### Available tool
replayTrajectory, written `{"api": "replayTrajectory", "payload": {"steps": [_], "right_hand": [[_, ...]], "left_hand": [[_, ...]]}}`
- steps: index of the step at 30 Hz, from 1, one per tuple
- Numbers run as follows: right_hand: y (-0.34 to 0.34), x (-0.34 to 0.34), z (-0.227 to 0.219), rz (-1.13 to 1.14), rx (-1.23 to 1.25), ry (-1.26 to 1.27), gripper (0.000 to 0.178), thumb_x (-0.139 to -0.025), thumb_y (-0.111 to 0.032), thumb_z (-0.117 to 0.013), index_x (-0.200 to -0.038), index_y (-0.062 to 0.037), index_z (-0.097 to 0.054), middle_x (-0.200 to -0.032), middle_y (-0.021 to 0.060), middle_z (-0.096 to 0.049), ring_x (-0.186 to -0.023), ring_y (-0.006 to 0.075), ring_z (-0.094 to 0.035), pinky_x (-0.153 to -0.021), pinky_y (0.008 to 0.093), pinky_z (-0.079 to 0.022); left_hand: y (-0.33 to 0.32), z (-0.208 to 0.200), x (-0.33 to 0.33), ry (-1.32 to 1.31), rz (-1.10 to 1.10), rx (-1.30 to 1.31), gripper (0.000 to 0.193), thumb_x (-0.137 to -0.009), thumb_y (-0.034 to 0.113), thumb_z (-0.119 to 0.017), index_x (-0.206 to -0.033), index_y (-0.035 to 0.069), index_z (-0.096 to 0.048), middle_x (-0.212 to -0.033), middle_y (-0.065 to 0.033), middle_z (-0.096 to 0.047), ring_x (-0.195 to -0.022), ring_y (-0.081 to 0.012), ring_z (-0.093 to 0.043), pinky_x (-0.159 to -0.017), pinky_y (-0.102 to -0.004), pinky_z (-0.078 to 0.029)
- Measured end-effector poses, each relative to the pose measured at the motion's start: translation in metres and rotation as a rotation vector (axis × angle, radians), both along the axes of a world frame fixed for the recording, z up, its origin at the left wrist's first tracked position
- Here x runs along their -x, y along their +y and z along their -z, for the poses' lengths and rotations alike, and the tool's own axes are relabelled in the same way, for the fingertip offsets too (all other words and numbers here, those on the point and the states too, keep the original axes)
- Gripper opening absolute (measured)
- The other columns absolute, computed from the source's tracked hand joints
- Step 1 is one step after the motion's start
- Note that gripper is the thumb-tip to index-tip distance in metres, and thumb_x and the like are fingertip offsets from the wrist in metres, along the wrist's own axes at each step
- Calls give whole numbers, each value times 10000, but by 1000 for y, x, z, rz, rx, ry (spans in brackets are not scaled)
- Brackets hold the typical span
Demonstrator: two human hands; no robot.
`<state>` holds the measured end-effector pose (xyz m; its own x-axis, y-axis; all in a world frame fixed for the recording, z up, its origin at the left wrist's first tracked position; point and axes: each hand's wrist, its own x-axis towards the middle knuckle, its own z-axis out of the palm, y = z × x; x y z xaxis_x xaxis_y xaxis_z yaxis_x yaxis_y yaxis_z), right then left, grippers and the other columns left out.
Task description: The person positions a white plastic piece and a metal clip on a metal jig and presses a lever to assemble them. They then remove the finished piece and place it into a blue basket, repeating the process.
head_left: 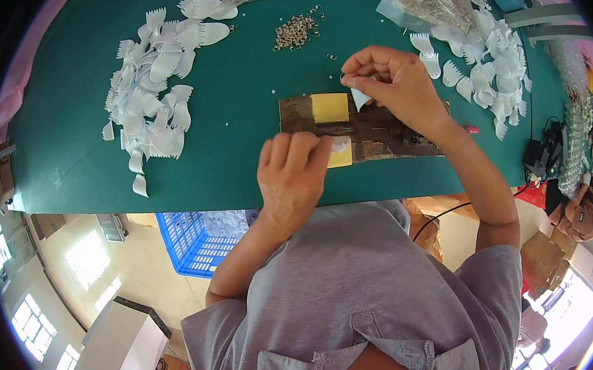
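Observation:
My left hand is closed, with thumb and index finger pressed onto a small white plastic piece at the lower yellow pad. That pad lies on a dark brown, worn board at the table's near edge. Over the board's far side, my right hand pinches another white plastic piece, whose pointed end hangs below the fingers. A tiny dark bit shows at the right fingertips, too small to name. An upper yellow pad sits on the board between the hands.
White toothed plastic pieces lie heaped at the left and right of the green table. A pile of small metal clips is at the far middle. Clear bags of metal parts lie behind. Below the table stands a blue crate.

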<state>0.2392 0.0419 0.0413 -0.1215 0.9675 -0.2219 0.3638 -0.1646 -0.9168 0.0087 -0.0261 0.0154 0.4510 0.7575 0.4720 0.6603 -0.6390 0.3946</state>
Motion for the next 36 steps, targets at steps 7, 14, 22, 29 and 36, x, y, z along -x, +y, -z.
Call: {"api": "replayTrajectory", "payload": {"steps": [7, 14, 22, 29, 36], "right_hand": [[-17, -2, 3, -206, 65, 151, 221, -1001, -53, -703, -1198, 45, -726, -1108, 51, -782, -1021, 104, -729, -921, 262, -592], [-44, 23, -3, -212, -451, -384, 106, -910, -106, -765, -1011, -79, -778, -869, 68, -747, -822, 231, -690, -855, 363, -513], [-56, 25, 7, -135, -584, -340, 86, -888, -75, -750, -970, -92, -768, -876, 80, -764, -864, 265, -719, -949, 409, -495], [-53, 21, -1, -173, -304, -254, 111, -922, -89, -724, -1015, -77, -784, -943, 84, -777, -876, 264, -709, -901, 373, -529], [16, -30, -14, -51, -203, -368, 123, -912, -171, -751, -963, -64, -781, -910, 77, -784, -827, 209, -760, -780, 350, -597]], "left_hand": [[10, -15, -3, 195, 59, -66, 247, -692, 110, -697, -934, 60, -692, -917, -43, -517, -868, -229, -523, -745, -370, -412], [6, 8, -1, -18, 1, 73, 345, -707, 35, -820, -1027, 66, -696, -969, -51, -580, -928, -277, -583, -817, -416, -476], [23, 10, 4, -237, 19, 191, 679, -727, -6, -812, -1356, 95, -576, -1139, -28, -740, -1215, -280, -606, -1030, -457, -445], [34, 4, 8, -212, 117, 319, 620, -743, 38, -836, -1317, 103, -610, -1082, -14, -743, -1178, -268, -620, -1012, -436, -460], [44, 19, 13, -257, 245, 243, 328, -721, 93, -875, -1024, 90, -751, -995, -54, -710, -1071, -287, -650, -935, -431, -491]]}}
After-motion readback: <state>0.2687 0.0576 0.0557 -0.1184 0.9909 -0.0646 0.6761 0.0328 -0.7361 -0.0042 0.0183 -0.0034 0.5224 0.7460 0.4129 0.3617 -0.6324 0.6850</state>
